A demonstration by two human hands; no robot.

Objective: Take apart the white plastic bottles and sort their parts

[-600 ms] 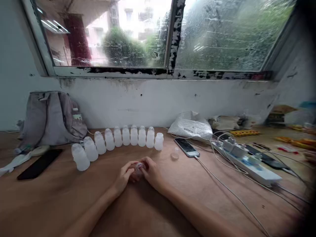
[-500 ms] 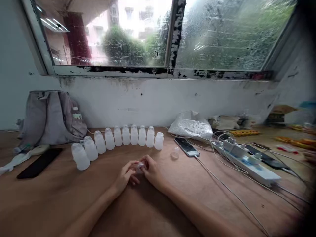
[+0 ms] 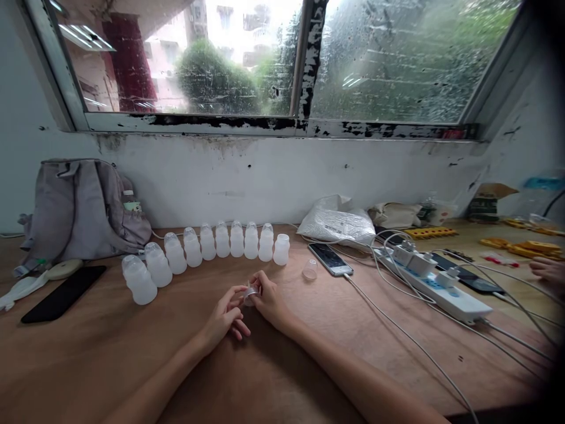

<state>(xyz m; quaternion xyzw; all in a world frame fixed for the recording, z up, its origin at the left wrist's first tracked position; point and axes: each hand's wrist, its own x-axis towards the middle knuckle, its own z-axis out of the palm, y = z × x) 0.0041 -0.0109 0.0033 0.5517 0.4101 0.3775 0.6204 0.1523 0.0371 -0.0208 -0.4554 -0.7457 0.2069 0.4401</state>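
Note:
Above the tabletop, my right hand (image 3: 268, 300) pinches a small clear plastic ring, like a bottle collar (image 3: 251, 292), between thumb and fingers. My left hand (image 3: 227, 315) is closed loosely at the collar's left side, its forefinger touching it and the lower fingers hanging free. What lies inside the ring is too small to make out. Beyond my hands, several frosted baby bottles (image 3: 191, 247) stand in a curved row, most with clear domed caps. The bottle at the right end (image 3: 281, 250) has an uncovered neck. A loose clear cap (image 3: 309, 270) rests to the right.
A charging phone (image 3: 330, 259) lies beside a white power strip (image 3: 441, 292) with tangled cables. Against the wall are a silvery plastic bag (image 3: 338, 224) and a grey backpack (image 3: 88, 206). A black phone (image 3: 64, 294) lies left. Another person's hand (image 3: 547, 270) shows at the right edge.
The ring has tilted between my fingers, and my left fingers have spread slightly. The view has shifted a little, and another person's hand shows more clearly at the right.

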